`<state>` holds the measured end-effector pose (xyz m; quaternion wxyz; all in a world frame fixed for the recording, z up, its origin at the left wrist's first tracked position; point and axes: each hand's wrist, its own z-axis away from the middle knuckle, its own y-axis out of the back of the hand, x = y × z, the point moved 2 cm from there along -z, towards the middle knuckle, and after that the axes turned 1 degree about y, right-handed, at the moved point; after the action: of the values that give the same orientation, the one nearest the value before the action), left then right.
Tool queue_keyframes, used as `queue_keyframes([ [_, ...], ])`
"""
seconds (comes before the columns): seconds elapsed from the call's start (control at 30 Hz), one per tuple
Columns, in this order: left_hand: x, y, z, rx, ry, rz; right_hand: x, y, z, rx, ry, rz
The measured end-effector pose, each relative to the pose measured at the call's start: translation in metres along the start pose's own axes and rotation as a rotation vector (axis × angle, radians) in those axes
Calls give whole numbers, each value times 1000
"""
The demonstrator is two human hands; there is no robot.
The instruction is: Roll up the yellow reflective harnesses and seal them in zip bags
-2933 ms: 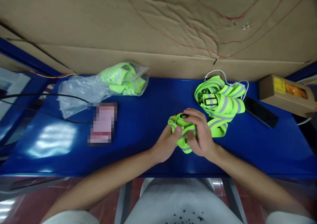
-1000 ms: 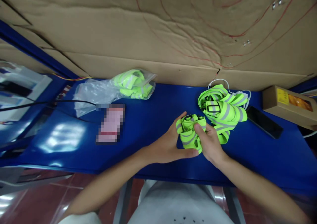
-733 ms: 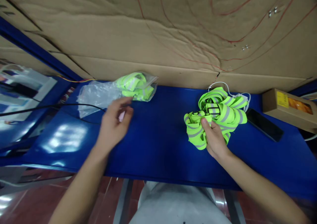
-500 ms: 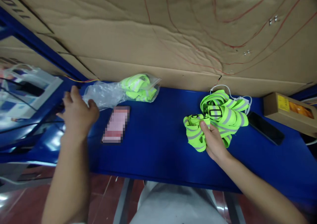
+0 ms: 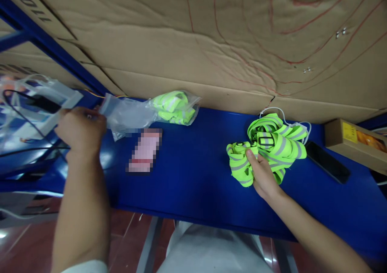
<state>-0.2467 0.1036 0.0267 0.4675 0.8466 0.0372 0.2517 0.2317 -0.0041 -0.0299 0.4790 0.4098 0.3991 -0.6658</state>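
Observation:
My right hand (image 5: 263, 175) grips part of a bundle of fluorescent yellow-green reflective straps (image 5: 279, 146), thumb on top. The straps have grey stripes and a black buckle, and the bundle rests on the blue table. At the left, my left hand (image 5: 81, 129) has its fingers curled in at the edge of a clear plastic bag (image 5: 128, 112). Blur and the back of the hand hide what it holds, if anything. Beside that bag, another yellow-green strap bundle (image 5: 175, 107) sits inside clear plastic.
A phone with a lit, blurred-out screen (image 5: 145, 150) lies mid-left on the blue table (image 5: 193, 176). To the right are a dark phone (image 5: 328, 162) and a cardboard box (image 5: 353, 144). A cardboard wall (image 5: 181, 51) stands behind. White boxes and black cables (image 5: 45, 104) crowd the left.
My left hand's spread fingers have curled in, and the clear bag's left end has unfolded into a flatter shape. My right hand keeps its hold on the straps. The view has shifted slightly.

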Motion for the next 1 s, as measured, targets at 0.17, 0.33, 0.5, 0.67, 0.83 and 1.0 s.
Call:
queue_keyframes([
  [0.17,54,35,28,310,-296,85,-5,3,0,-9,55,-22],
  [0.33,157,36,147,-17,-765,168,-19,27,-5,62,186,67],
  [0.5,218,3,258,-570,-1047,19,-24,54,-9,125,280,246],
  [0.67,219,1,256,-828,-1144,278,-16,56,-10,123,274,262],
  [0.83,223,-22,212,-952,-1302,487,-17,61,-12,218,314,168],
  [1.0,234,-63,197,-1058,-1282,421,-20,67,-11,211,310,157],
])
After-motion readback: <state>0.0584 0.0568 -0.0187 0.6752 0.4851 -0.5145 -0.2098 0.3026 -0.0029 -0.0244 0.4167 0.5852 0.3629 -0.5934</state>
